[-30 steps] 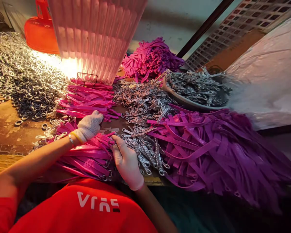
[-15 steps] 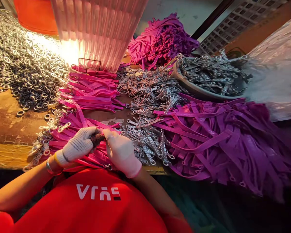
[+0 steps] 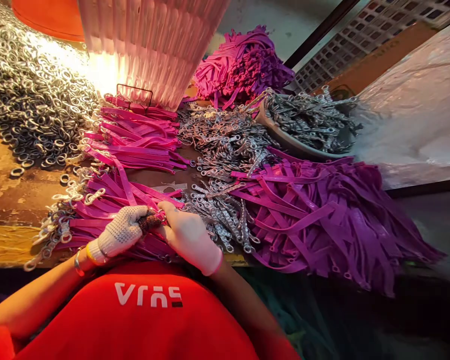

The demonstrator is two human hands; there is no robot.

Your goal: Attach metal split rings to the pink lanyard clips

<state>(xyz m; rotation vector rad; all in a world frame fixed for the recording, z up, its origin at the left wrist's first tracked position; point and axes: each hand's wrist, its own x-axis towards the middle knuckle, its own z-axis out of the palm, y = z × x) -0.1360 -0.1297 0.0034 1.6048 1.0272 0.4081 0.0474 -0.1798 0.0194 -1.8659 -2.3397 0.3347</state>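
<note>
1. L hand (image 3: pixel 122 232) & R hand (image 3: pixel 189 237), both gloved, fingers pinched narrow on one strap (image 3: pixel 161 218) between them.
2. Strap lies atop pink strap pile (image 3: pixel 97 210) at bench (image 3: pixel 15 200) front edge; metal clips (image 3: pixel 225 225) just R.

Main light source: a lamp behind the ribbed pink shade (image 3: pixel 150 45), top centre. Output clips to white at the shade's lower edge and throws warm glare across the metal rings (image 3: pixel 30 110). The left hand (image 3: pixel 122 231) and right hand (image 3: pixel 189 237) are evenly lit and sharp. The purple straps (image 3: pixel 341 225) smear and stretch toward the right edge. The plastic sheet (image 3: pixel 416 100) reads soft, with a pale sheen. The lower frame falls into deep shadow.
</note>
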